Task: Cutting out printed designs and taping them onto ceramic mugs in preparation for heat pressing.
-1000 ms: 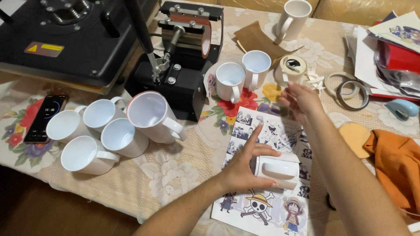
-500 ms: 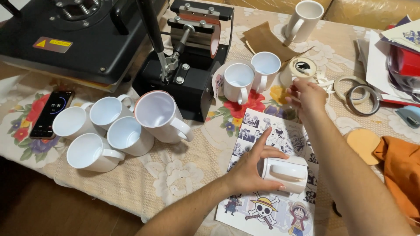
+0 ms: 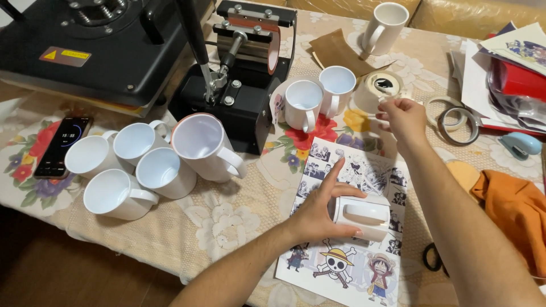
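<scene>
- White mug is held on its side on the print sheet by left hand, clamped on it; could roll & crease the sheet if grip's eased.
- Right hand is pinched at the tape roll, fingers together; tape could get stuck to itself, or upright mugs nearby knocked.

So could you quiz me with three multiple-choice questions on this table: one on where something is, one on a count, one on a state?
1. Where does the phone lie?
A. at the table's left edge
B. on the printed sheet
C. beside the stapler

2. How many white mugs stand grouped beside the phone?
A. two
B. five
C. eight

3. How is the mug under the left hand placed?
A. upright
B. on its side
C. upside down

Answers: 1 A, it rests on the floral cloth at far left. 2 B, five cluster there. 3 B, it lies handle-up on the printed sheet.
</scene>
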